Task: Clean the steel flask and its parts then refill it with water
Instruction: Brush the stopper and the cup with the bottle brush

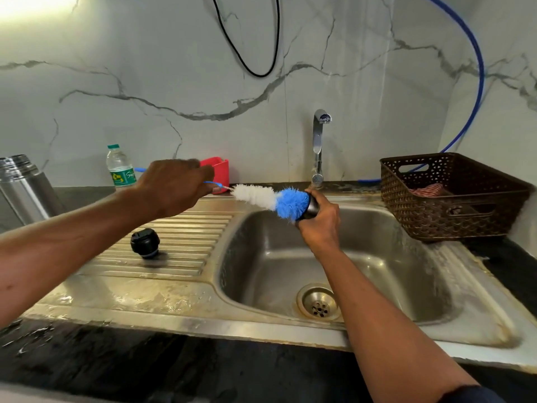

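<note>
**Left hand** (pixel 174 187): closed on the thin blue wire handle of the bottle brush (pixel 261 196), with the back of the hand turned upward. The fingers are hidden beneath it, so the exact pinch cannot be told. The handle is taken well back from the bristles, presumably so that the head can be pushed and twisted.

**Bottle brush:** white bristles along the shaft and a blue tuft at the tip. It is held nearly level above the left edge of the basin, and the blue tuft is pressed into the mouth of the cap cup (pixel 313 209).

**Right hand** (pixel 319 225): wrapped firmly round the dark steel cap cup, whose mouth is turned leftward to meet the brush. The cup is held over the sink (pixel 392 257), probably so that drips are caught there.

**Steel flask** (pixel 26 190): stood upright and uncapped on the counter at far left, well apart from both hands. It is judged to be set aside while the small parts are scrubbed. Whether it is already washed cannot be told.

**Stopper** (pixel 145 243): black, laid on the ribbed drainboard (pixel 186 228), where runoff is carried toward the basin.

**Tap** (pixel 319 141): mounted behind the basin. No running water is seen.

**Sundries:** a water bottle (pixel 120 168) and a red holder (pixel 219 168) are kept against the wall. A brown basket (pixel 436 216) holding a striped cloth (pixel 427 189) is placed right of the basin.
</note>
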